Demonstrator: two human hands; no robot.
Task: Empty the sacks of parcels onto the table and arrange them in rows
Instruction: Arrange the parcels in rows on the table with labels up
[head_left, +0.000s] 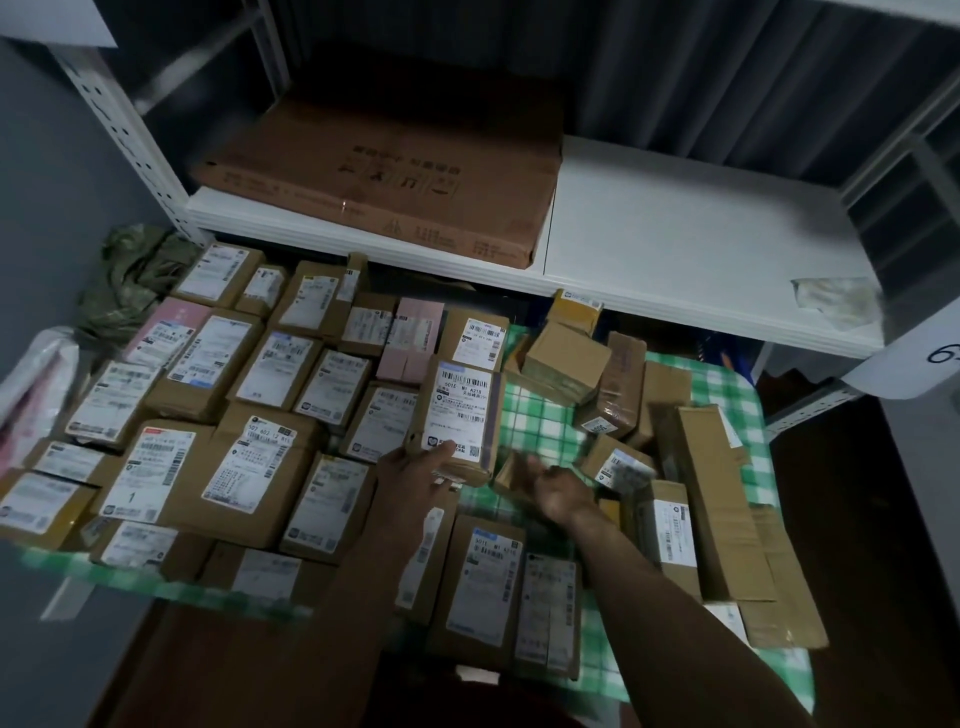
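Many labelled cardboard parcels cover the table with its green-checked cloth (540, 431). On the left they lie label-up in rows (218, 395); on the right a loose heap of parcels (628, 395) lies unsorted. My left hand (415, 467) grips the lower edge of a brown parcel (460, 410) with a white label, tilted up above the cloth. Just to its right, my right hand (553, 486) is blurred, fingers spread and loose, holding nothing. A crumpled green sack (130, 280) lies at the back left corner.
A white metal shelf (675, 249) runs over the back of the table, carrying a large flat brown carton (384, 176). A long narrow box (722, 504) lies at the right edge. A white plastic bag (36, 384) sits at the far left.
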